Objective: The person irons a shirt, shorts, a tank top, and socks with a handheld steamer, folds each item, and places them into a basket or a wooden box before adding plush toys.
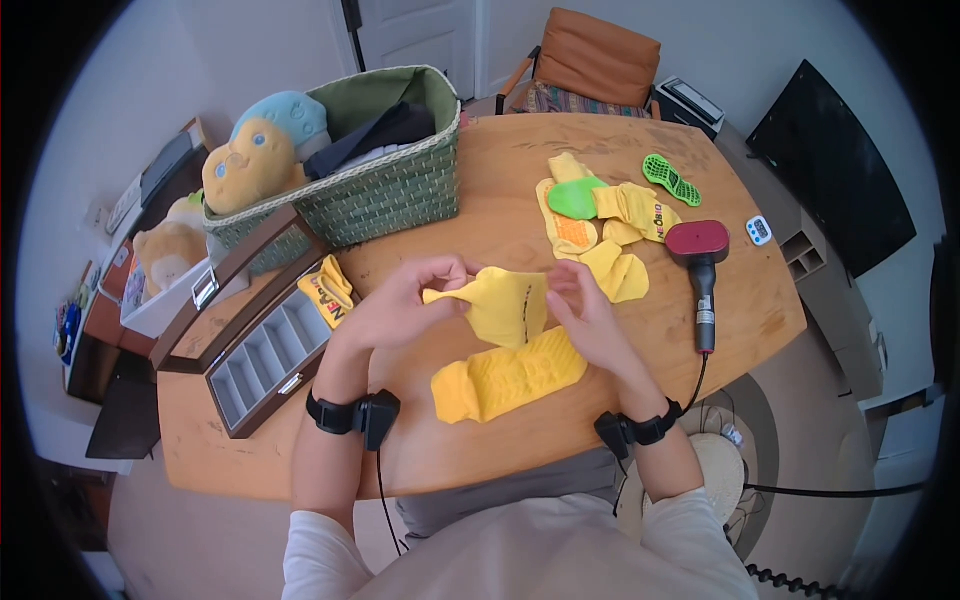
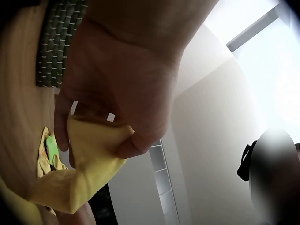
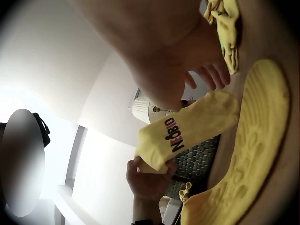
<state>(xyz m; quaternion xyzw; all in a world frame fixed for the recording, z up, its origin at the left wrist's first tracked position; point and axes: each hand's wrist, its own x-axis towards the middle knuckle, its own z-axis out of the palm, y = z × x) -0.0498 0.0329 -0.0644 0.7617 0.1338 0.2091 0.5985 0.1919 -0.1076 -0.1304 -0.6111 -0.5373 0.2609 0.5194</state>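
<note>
My left hand (image 1: pixel 410 300) pinches a yellow sock (image 1: pixel 500 305) near one end, holding it up over the table. Dark and red lettering runs along the sock's side (image 3: pixel 176 133) in the right wrist view. At the sock's other end is my right hand (image 1: pixel 590 320), its fingers (image 3: pixel 213 77) loosely extended and not curled round the cloth. Another yellow sock (image 1: pixel 520 380) lies below both hands on the table, with raised bumps and ridges on its surface.
A woven basket (image 1: pixel 385 200) with plush toys and dark cloth stands back left. Before it, a divided box (image 1: pixel 260 360) with raised lid holds a folded yellow sock (image 1: pixel 328 290). More socks (image 1: pixel 615 270), a corded red-headed appliance (image 1: pixel 700 270) and a small timer (image 1: pixel 759 231) lie right.
</note>
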